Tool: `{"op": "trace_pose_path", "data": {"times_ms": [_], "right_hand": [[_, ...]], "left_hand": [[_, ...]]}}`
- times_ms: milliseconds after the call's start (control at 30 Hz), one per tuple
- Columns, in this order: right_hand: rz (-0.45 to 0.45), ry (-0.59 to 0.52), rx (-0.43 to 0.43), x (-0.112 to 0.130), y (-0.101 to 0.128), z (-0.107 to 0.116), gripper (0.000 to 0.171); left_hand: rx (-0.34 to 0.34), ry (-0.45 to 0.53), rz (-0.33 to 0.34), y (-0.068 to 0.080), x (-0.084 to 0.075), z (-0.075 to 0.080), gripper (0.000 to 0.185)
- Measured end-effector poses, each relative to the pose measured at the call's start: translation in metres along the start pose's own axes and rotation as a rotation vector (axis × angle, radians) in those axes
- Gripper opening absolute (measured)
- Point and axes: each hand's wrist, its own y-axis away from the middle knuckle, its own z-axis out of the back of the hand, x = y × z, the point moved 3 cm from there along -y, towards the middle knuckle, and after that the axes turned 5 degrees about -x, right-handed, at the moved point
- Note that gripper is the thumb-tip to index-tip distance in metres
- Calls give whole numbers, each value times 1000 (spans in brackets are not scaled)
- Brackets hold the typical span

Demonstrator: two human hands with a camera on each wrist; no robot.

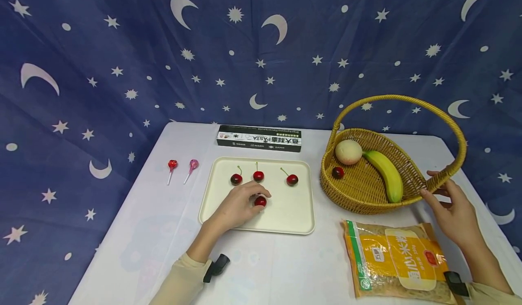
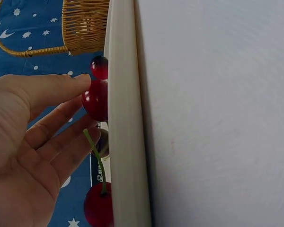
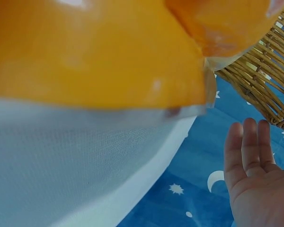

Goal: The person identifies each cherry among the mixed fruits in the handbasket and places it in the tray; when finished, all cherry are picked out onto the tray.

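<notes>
My left hand (image 1: 240, 204) reaches over the cream tray (image 1: 285, 225) and pinches a dark red cherry (image 1: 260, 200) near the tray's middle. In the left wrist view the thumb lies against this cherry (image 2: 95, 101), with the other fingers behind it. Three more cherries with green stems lie farther back on the tray, including one on the right (image 1: 292, 180). My right hand (image 1: 454, 212) holds the wicker basket (image 1: 355, 205) at its right rim, by the handle's base. Inside the basket are a peach (image 1: 348, 152), a banana (image 1: 385, 176) and a cherry (image 1: 337, 172).
A black pasta box (image 1: 258, 138) lies behind the tray. Two lollipops, one red (image 1: 172, 164) and one pink (image 1: 193, 164), are left of it. An orange bag of rice noodles (image 1: 397, 262) lies in front of the basket. A blue starry cloth (image 1: 228, 69) hangs behind the table.
</notes>
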Motion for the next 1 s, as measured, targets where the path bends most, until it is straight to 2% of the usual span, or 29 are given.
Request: {"op": "trace_pose_path", "data": {"times_ms": [300,600,1000], "right_hand": [[-9,3,1,0,1,0,57],[-5,4,-3,1,1,0,57],[-5,6,-2,1,1,0,56]], "left_hand": [[-50,58,-29,-2,-2,8,28],[-43,59,-33,-4,-4,8,29],[-43,86,-113,-18,-17,4,27]]}}
